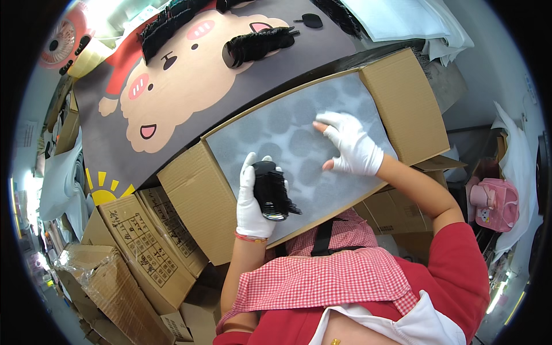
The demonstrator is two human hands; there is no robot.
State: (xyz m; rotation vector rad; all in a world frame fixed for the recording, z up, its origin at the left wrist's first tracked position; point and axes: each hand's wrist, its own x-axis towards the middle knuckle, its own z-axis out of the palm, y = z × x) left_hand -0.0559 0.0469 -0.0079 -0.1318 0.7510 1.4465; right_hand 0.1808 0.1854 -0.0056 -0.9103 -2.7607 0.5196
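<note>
My left hand (253,198), in a white glove, is closed round a stack of thin black rounded pieces (270,192) with short tabs sticking out on one side. It holds the stack above the near left part of an open cardboard box (230,192). A translucent white sheet (261,135) lies across the box, and dark round shapes show through it. Over the right half of this sheet is my right hand (349,146), gloved with bare thumb and fingertip showing. Its fingers are spread and hold nothing; whether they touch the sheet I cannot tell.
Beyond the box, a grey table mat with a cartoon face (190,86) carries more black stacks (259,47) and one loose black paddle-shaped piece (312,20). White sheets (402,20) lie at the far right. Cardboard boxes (146,241) stand left; a pink bag (499,204) is at right.
</note>
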